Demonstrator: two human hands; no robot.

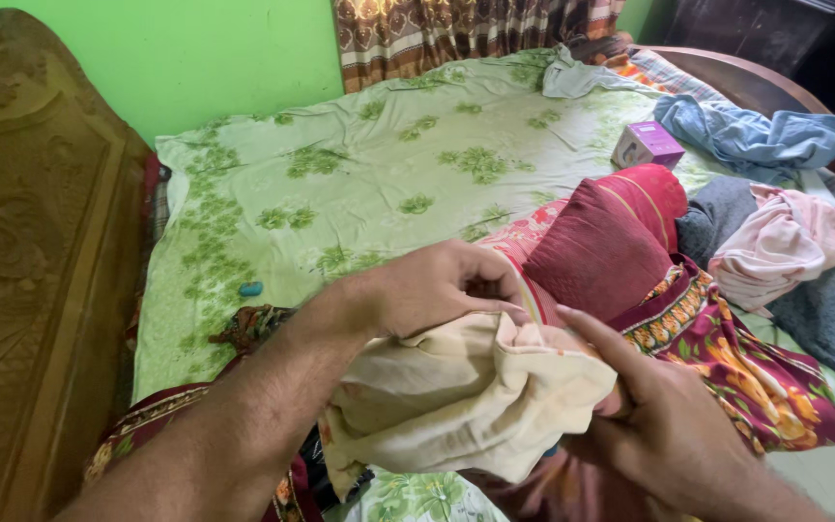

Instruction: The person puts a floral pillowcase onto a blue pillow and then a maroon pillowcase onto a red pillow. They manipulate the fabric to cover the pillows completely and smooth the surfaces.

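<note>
Single head view, looking down, close over the bed (pixel 359 184)

We see a soft cream cloth (pixel 466 396), all bunched up and folded over. It sits low in front of us, above the green flowery bed.
</note>
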